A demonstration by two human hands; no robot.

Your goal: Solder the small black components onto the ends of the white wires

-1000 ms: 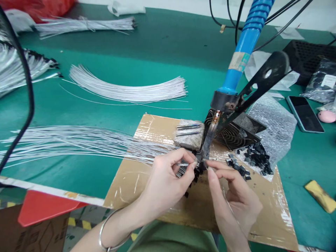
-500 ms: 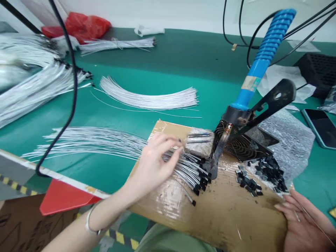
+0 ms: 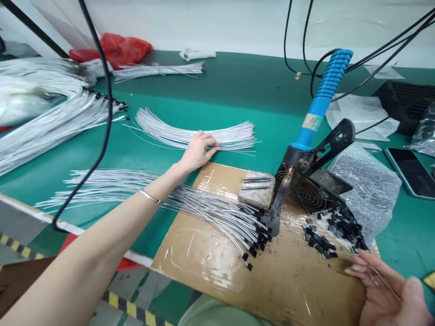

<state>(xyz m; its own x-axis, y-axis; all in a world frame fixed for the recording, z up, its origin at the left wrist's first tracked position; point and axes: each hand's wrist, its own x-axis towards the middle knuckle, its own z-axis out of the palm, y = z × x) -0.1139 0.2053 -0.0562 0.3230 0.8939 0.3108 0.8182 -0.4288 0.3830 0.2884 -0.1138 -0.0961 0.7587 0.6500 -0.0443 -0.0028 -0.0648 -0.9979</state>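
Note:
My left hand (image 3: 200, 149) is at the front edge of a curved bundle of white wires (image 3: 234, 133), with thumb and fingertips pinched on wire there. How many strands are in the pinch is hidden. Below that arm, white wires with black ends (image 3: 217, 206) lie fanned out over a cardboard sheet (image 3: 282, 280). At lower right, my right hand (image 3: 387, 290) is curled around a thin metal tool (image 3: 385, 281), whose exact kind I cannot make out. Its fingertips are close to a pile of small black pieces (image 3: 346, 224).
A blue-handled soldering iron (image 3: 322, 99) stands tip-down in a black metal holder, beside a small block (image 3: 256, 192) with thin metal rods on it. A phone (image 3: 411, 172) lies at right. More wire bundles (image 3: 50, 122) are at left. A black cable (image 3: 103, 90) hangs in front.
My left hand has moved from above the black-ended wires up and away to the curved white bundle, and now pinches at its edge. My right hand stays near the black pieces.

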